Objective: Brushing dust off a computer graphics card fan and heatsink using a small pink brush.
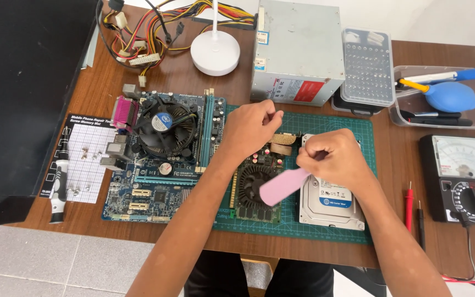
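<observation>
My right hand (333,157) grips a flat pink eraser-like block (282,186), which sticks out to the lower left over a graphics card with a round black fan (255,190). My left hand (254,124) is closed just above the card's upper edge, pinching something small that I cannot make out. The card lies on a green cutting mat (353,124). A silver hard drive (331,206) rests on the mat right of the card, partly under my right hand.
A blue motherboard with a cooler fan (163,148) lies left of the mat. Behind stand a grey power supply (298,49), a white lamp base (215,52) and a screwdriver bit case (367,66). Right: a plastic tray with a blue blower (449,96), a multimeter (465,176).
</observation>
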